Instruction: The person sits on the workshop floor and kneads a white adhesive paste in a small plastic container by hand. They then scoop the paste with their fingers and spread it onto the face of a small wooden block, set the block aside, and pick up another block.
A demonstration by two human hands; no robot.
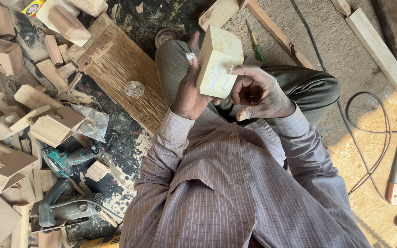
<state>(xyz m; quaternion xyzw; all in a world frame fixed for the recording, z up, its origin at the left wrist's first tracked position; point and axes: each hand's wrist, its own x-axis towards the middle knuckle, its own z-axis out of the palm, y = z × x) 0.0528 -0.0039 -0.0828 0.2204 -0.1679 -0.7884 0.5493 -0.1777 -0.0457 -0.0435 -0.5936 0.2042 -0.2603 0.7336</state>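
Note:
A pale rectangular wooden block (218, 60) is held up in front of my chest, above my bent knees. My left hand (190, 91) grips its left side and holds it. My right hand (259, 93) is beside the block's lower right edge, fingers curled, with one fingertip touching the face where a whitish smear shows. Both hands are dusty and smeared white. My striped shirt fills the lower middle of the view.
Several cut wood pieces (47, 124) lie piled at the left, with a teal power tool (67, 158) and a grey circular saw (65, 209). A woven mat (120, 69) lies ahead. Long planks (380, 50), a screwdriver (255, 46) and a cable (368, 133) lie at the right.

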